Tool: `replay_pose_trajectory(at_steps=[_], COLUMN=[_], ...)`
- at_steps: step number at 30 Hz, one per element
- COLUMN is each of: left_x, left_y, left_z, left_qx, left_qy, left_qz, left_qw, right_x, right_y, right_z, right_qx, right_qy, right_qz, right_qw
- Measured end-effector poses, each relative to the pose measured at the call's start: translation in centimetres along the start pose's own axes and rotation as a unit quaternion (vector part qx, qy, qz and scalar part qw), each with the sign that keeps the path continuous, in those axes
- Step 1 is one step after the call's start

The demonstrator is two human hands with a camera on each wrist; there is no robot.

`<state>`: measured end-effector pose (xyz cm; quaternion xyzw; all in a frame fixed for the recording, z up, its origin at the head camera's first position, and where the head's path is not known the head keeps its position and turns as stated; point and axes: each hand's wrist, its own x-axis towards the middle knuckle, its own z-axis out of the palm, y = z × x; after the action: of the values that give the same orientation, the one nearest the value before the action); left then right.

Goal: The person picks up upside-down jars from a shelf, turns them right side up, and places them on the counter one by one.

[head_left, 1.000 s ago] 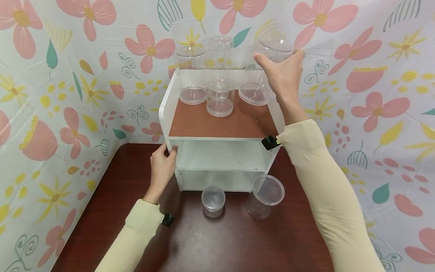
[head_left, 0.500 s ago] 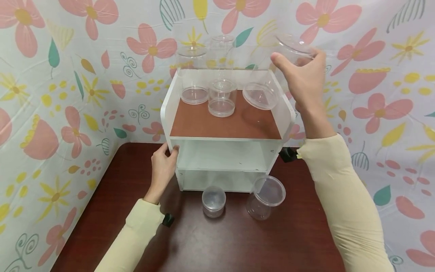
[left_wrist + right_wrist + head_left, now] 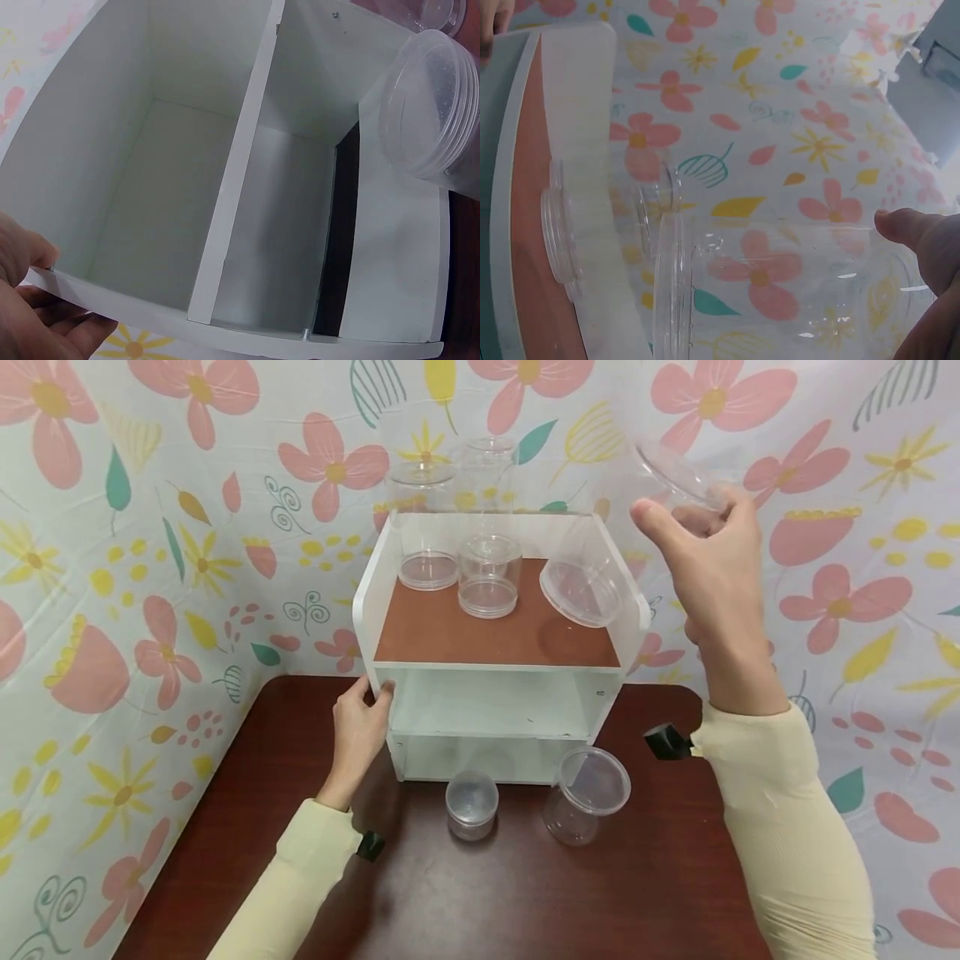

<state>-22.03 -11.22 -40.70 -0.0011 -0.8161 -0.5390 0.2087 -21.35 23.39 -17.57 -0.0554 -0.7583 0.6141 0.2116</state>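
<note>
My right hand (image 3: pixel 716 568) grips the base end of a large clear plastic jar (image 3: pixel 780 292) from above, thumb on one side. The jar tilts, its ridged lid (image 3: pixel 581 593) facing down over the right part of the brown top board (image 3: pixel 480 643). With thumb and fingers, my left hand (image 3: pixel 360 727) pinches the front edge of the left side panel on a white shelf unit (image 3: pixel 491 702). A clear jar (image 3: pixel 427 572) stands lid-down at the back left of the top board. Beside it is a smaller clear jar (image 3: pixel 489 597), with another tall clear shape (image 3: pixel 489 468) showing above it.
On the dark red table (image 3: pixel 480 893), a small lidded jar (image 3: pixel 471 806) and a larger lidded jar (image 3: pixel 588 793) stand before the unit. The right side panel (image 3: pixel 618 560) rises near the tilted jar. A flowered cloth (image 3: pixel 225 527) hangs behind and at both sides.
My right hand has moved right and slightly down with the jar, which leans more now; its lid end has shifted toward the right front of the top board. My left hand stays on the panel.
</note>
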Motion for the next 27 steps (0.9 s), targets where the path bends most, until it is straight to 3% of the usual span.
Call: replay_pose_trajectory(at_steps=[8, 18, 27], left_x=[0.0, 0.0, 0.0], left_y=[-0.1, -0.3, -0.1], left_z=[0.0, 0.0, -0.1], left_qx=[-0.001, 0.002, 0.002], left_qy=[-0.003, 0.001, -0.008], left_qz=[-0.002, -0.001, -0.007], left_qw=[1.0000, 1.0000, 0.9999], right_x=[-1.8, -3.6, -5.6], right_y=[0.8, 2.4, 3.9], right_z=[-0.8, -1.1, -1.9], right_qx=[-0.005, 0.090, 0.131], right_qy=[-0.019, -0.029, -0.031], right_qz=[0.011, -0.020, -0.045], right_qw=[1.000, 0.995, 0.990])
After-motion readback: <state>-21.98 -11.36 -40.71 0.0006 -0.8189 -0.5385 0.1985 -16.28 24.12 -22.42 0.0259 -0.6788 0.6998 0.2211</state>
